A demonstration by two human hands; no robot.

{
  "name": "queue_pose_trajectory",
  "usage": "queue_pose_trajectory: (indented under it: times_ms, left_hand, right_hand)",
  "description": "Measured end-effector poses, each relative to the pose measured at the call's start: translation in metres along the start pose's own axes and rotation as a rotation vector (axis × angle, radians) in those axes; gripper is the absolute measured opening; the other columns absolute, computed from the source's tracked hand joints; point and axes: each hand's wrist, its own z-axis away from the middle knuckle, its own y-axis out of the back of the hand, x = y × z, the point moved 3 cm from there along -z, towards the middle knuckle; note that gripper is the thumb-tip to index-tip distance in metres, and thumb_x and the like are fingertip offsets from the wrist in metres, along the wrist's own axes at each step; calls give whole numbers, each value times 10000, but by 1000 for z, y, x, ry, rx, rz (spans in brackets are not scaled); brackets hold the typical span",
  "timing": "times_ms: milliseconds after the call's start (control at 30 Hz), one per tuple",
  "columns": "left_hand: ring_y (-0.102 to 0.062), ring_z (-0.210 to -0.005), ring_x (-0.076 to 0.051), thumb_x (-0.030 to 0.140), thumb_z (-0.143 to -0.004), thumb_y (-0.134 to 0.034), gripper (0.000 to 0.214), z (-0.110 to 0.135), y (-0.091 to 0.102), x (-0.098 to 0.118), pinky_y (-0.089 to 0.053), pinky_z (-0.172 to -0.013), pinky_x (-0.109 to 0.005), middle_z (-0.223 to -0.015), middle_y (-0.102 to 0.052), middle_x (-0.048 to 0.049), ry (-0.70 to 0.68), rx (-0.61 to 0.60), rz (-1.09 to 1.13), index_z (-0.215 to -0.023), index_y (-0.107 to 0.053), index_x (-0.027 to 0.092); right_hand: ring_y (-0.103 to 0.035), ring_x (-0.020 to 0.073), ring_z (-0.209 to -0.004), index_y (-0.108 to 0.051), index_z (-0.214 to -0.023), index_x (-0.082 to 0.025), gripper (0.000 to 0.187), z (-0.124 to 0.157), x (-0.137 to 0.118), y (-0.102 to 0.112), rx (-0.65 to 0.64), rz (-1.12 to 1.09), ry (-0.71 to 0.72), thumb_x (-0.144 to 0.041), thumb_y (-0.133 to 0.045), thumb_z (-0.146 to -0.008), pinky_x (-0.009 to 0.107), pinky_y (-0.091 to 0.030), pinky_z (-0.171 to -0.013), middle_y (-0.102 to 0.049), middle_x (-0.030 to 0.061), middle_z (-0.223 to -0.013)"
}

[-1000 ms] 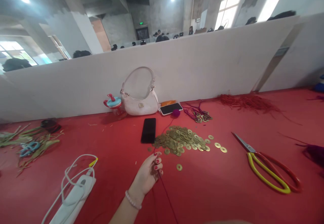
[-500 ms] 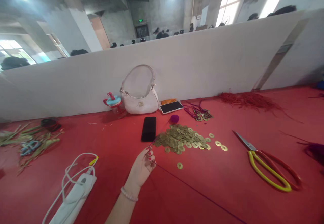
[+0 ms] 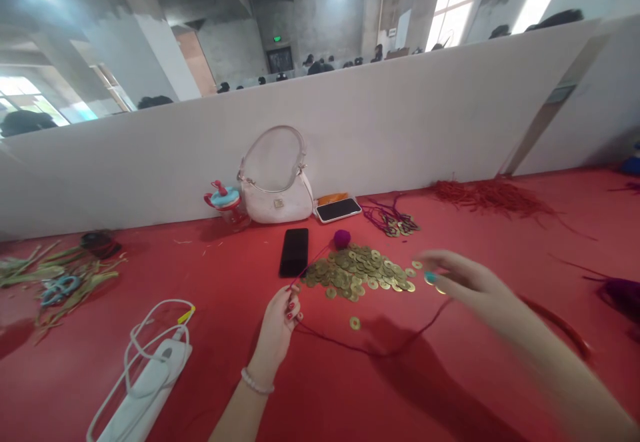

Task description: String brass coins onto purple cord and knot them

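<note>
My left hand (image 3: 281, 312) is closed in a pinch on a thin purple cord (image 3: 345, 345) just below the black phone (image 3: 294, 253). From there the cord runs up to a small purple ball of cord (image 3: 342, 239) and sags rightward to my right hand (image 3: 457, 279). That hand is blurred, raised over the loose coins on the right, its thumb and forefinger apart; the cord reaches its underside. Between the hands spreads a heap of brass coins (image 3: 355, 272) with centre holes. One single coin (image 3: 355, 323) lies nearer me.
My right forearm hides most of the scissors, leaving a red handle (image 3: 560, 325). Behind stand a pale handbag (image 3: 278, 203), a lidded cup (image 3: 227, 201), a white-edged phone (image 3: 339, 210) and corded coins (image 3: 400, 226). A white power strip (image 3: 150, 389) lies left; red strands (image 3: 495, 199) lie far right.
My right hand has come in from outside the view, bringing its end of the cord up and over the scissors. The cord has gone from taut to slack; my left hand stays nearly still.
</note>
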Motion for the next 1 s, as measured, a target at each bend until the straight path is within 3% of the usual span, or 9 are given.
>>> queue_pose_trajectory:
  times_ms: [100,167,233,433,567,700,867,1000]
  left_hand:
    - [-272,-437,-25,284,-710,-628,197,1,1,-1,-333,-475,-169,-553,-328,86,-74,-29,-63,-802,-555,126]
    - [-262,-442,-30,309,-711,-625,206,1,2,-1,-332,-487,-173,-546,-306,88,-91,-36,-94,-794,-557,133]
    - [-251,-444,-34,325,-716,-614,206,1,2,0,-328,-496,-177,-539,-287,90,-104,-25,-125,-783,-557,139]
    - [-258,-460,-44,325,-722,-598,194,2,1,3,-312,-503,-188,-552,-299,80,-144,-26,-158,-771,-556,143]
    - [-260,-470,-47,316,-738,-576,181,5,-1,1,-299,-502,-188,-545,-291,79,-133,-21,-158,-777,-555,141]
    - [-210,-456,-46,284,-733,-555,149,6,-1,3,-268,-480,-185,-513,-247,89,-144,20,-139,-722,-525,139]
    - [-150,-435,-41,233,-687,-524,141,4,1,5,-162,-423,-191,-506,-212,94,-126,49,-70,-615,-433,152]
    - [-141,-421,-39,203,-656,-496,163,4,0,3,-118,-414,-209,-486,-209,93,-117,-2,-61,-557,-375,159]
  right_hand:
    - [-567,119,-617,-505,-1103,-197,325,-47,9,-37,-95,96,28,-286,-459,-794,242,-463,-528,-580,51,-1049]
    - [-579,160,-775,-466,-1178,-188,439,-80,15,-65,-55,282,63,-236,-505,-744,259,-463,-637,-527,82,-1160]
    - [-572,200,-858,-439,-1231,-190,543,-108,22,-91,-66,312,72,-203,-554,-699,281,-446,-698,-475,111,-1226]
    - [-554,220,-929,-533,-1144,-252,504,-144,33,-127,-160,252,126,-173,-615,-653,273,-410,-749,-508,69,-1201]
    - [-547,210,-894,-591,-957,-220,389,-150,39,-136,-124,110,85,-221,-693,-582,262,-398,-738,-609,53,-987]
    - [-536,139,-645,-559,-862,-200,283,-160,51,-133,-4,-117,-48,-310,-650,-618,232,-405,-582,-609,13,-780]
    - [-258,47,-317,-501,-814,-194,291,-171,69,-110,139,-457,-230,-470,-413,-783,193,-299,-345,-503,-45,-537]
    - [-246,33,-310,-441,-757,-209,296,-172,82,-93,273,-618,-316,-485,-541,-716,161,-298,-326,-358,-102,-450]
